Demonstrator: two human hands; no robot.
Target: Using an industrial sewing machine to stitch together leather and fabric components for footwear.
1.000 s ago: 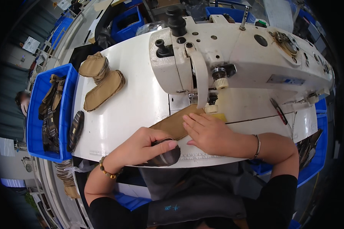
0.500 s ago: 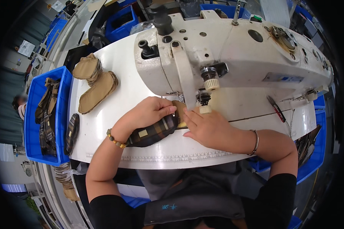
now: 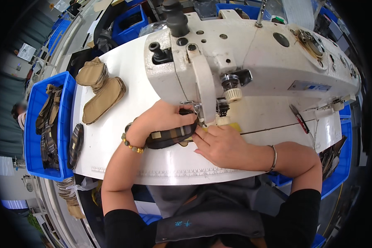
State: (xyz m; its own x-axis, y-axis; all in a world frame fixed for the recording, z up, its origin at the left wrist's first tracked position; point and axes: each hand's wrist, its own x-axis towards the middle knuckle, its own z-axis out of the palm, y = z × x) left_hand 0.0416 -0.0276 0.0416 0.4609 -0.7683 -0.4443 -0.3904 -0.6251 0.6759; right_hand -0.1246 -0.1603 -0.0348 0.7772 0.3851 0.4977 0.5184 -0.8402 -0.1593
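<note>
**One plaid piece (image 3: 166, 138) held up to the sewing machine (image 3: 252, 62), apparently for joining to tan fabric**

The dark plaid piece lies under the machine's stitching end, its far end against the needle area. A tan edge (image 3: 185, 144) shows beneath it, so the step in hand looks like laying the two parts together for a seam.

The left hand (image 3: 165, 120) pinches the plaid piece along its upper edge, thumb on top, close to the needle. The right hand (image 3: 221, 144) lies fairly flat on the table (image 3: 130, 95), its fingertips meeting the piece's right end; whether those fingers grip it, I cannot tell. Just beyond them sits a yellow block (image 3: 234, 126).

My judgement is that the next move calls for matching the edges, then guiding the layers evenly while keeping the left thumb clear of the needle.

More tan pieces (image 3: 105, 99) are stacked to the left. Near the table's left end lies a second plaid piece (image 3: 75, 142), beside a blue bin (image 3: 67, 132) of similar parts. A red-and-black cutter (image 3: 299, 118) rests on the right.
</note>
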